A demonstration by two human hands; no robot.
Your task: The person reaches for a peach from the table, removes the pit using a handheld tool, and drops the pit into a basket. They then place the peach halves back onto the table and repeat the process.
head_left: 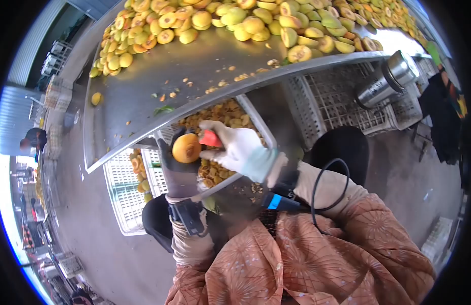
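My left hand (178,170), in a dark glove, grips a round orange-yellow fruit (186,148) just below the edge of the metal table. My right hand (235,147), in a white glove, holds a small red-handled tool (211,138) pressed against the fruit's right side. Both hands are over a white crate (258,122) that holds several brown pits and scraps.
A steel table (159,76) carries a big heap of whole and halved yellow fruit (256,23) along its far side. White plastic crates (342,96) lie on the floor, one with fruit halves (137,168). A metal flask (385,79) rests at right. A black cable (322,188) loops over my right sleeve.
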